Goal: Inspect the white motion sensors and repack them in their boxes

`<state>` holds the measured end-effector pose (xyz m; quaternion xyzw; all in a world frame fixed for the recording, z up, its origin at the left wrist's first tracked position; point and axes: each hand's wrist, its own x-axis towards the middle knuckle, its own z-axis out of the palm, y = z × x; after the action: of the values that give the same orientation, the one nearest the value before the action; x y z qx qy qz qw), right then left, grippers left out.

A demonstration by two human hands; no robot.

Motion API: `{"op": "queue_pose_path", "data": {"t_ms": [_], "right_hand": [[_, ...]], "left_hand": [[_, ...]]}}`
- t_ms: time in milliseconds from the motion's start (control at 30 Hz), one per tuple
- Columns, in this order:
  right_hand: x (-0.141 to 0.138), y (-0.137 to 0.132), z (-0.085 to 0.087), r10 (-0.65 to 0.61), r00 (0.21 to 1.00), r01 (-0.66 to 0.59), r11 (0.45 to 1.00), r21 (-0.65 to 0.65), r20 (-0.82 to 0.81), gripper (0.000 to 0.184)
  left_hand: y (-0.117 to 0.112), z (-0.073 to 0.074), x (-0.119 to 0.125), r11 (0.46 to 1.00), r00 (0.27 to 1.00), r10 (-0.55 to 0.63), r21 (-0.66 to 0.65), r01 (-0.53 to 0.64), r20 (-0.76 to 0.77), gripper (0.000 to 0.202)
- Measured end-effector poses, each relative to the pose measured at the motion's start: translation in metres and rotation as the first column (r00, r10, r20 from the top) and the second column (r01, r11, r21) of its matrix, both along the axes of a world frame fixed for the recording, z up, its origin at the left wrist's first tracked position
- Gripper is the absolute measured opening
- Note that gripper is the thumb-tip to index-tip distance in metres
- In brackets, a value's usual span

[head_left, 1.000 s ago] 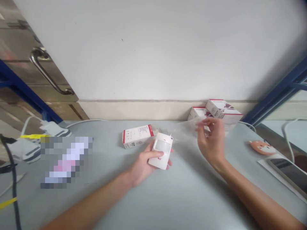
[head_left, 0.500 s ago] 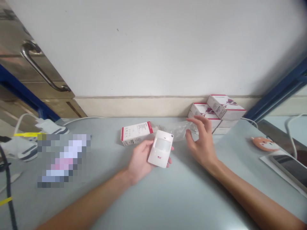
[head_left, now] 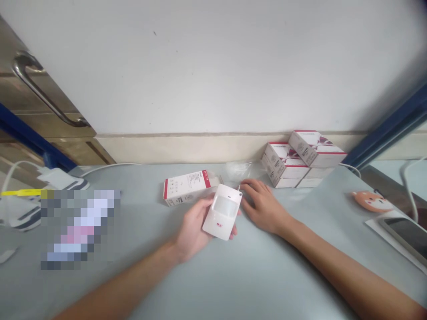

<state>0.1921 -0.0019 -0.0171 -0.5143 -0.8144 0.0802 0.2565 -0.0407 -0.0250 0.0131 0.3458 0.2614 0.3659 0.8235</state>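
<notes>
My left hand (head_left: pixel 192 226) grips a white motion sensor (head_left: pixel 222 211) by its lower half, face up, just above the grey table (head_left: pixel 233 275). My right hand (head_left: pixel 263 205) lies beside the sensor's top right corner, fingers stretched toward it and holding nothing. A white and red carton (head_left: pixel 188 186) lies on its side just behind the sensor. A clear plastic bag (head_left: pixel 239 170) lies on the table behind my right hand.
Several white and red boxes (head_left: pixel 302 159) are stacked against the wall at the back right. An orange animal-shaped object (head_left: pixel 372 201) and a phone on paper (head_left: pixel 402 234) lie at the right. A white device with cables (head_left: pixel 50 182) sits at the far left.
My right hand let go of the clear plastic bag, which now lies behind, and came down left beside the sensor. My left hand kept hold of the sensor.
</notes>
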Motion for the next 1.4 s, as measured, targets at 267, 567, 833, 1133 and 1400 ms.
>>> {"op": "queue_pose_path", "data": {"t_ms": [267,567,833,1133,1400], "right_hand": [[0.001,0.009,0.000,-0.013,1.000,0.011,0.998,-0.057,-0.023,0.025],[0.002,0.013,0.001,-0.017,0.999,0.015,0.999,-0.050,-0.047,0.023],[0.003,0.017,0.001,-0.042,0.998,0.040,0.998,-0.053,-0.045,0.022],[0.004,0.008,0.003,-0.042,0.996,0.047,0.997,0.062,-0.073,0.029],[-0.002,0.000,0.006,0.090,0.980,-0.080,0.995,0.061,-0.179,0.025]], "left_hand": [[0.010,-0.002,0.001,0.998,0.998,-0.067,0.005,0.067,0.012,0.048],[0.015,-0.001,0.002,0.997,0.997,-0.078,-0.013,0.079,0.025,0.049],[0.016,-0.001,0.002,0.997,0.997,-0.080,-0.008,0.080,0.005,0.050],[0.007,0.001,-0.001,1.000,0.999,-0.007,-0.007,0.007,0.034,0.047],[0.005,0.003,-0.001,1.000,1.000,-0.023,-0.008,0.023,-0.005,0.046]]}}
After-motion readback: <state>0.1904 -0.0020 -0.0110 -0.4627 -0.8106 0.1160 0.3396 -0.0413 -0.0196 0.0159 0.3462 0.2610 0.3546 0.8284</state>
